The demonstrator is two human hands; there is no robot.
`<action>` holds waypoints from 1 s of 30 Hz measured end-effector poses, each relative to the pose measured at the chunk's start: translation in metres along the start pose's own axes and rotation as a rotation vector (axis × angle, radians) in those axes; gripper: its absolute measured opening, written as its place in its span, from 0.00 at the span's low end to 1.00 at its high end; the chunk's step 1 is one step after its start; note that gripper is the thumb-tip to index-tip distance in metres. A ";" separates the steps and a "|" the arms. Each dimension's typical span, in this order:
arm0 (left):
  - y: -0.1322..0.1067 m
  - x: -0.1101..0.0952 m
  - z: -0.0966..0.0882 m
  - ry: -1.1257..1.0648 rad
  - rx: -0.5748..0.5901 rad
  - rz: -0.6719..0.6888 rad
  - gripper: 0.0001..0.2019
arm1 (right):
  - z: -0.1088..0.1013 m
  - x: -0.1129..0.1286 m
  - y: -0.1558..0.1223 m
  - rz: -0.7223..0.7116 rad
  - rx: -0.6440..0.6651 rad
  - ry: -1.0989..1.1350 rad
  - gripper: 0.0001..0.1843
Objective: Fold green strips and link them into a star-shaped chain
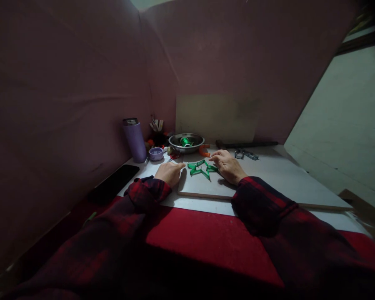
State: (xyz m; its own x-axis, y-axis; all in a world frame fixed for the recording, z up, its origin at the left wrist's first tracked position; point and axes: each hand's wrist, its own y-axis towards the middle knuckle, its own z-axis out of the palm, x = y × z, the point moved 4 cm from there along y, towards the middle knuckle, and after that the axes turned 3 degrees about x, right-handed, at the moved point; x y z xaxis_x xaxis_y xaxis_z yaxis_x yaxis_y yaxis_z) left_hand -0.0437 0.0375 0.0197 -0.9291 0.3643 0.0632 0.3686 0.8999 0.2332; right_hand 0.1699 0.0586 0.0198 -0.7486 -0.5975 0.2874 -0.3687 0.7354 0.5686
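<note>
A green star-shaped outline point(202, 168) lies on a pale board point(203, 188) on the white tabletop. My left hand point(170, 172) rests at the board's left edge, fingers curled, fingertip touching the star's left point. My right hand point(227, 164) lies over the star's right side, fingers bent and pressed down on it. Both arms wear dark red plaid sleeves.
A metal bowl point(186, 143) holds a green spool. Beside it stand a purple tumbler point(134, 139), a small purple cup point(156, 153) and an orange horseshoe-shaped piece point(204, 150). A black phone point(115, 182) lies left. A dark hammer point(246, 144) and metal clips point(246, 154) lie behind. Red cloth point(206, 237) covers the front.
</note>
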 end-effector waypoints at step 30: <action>0.003 -0.040 -0.011 -0.056 -0.415 0.486 0.10 | -0.006 0.046 0.006 -0.007 0.100 0.413 0.13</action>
State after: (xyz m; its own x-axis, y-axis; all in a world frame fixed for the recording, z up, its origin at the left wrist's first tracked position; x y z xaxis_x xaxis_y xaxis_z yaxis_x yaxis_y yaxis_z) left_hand -0.0057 0.0233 0.0284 -0.6520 0.7291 0.2079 0.6952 0.4656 0.5477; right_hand 0.1368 0.0335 0.0409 -0.4695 -0.6656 0.5801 -0.4397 0.7460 0.5002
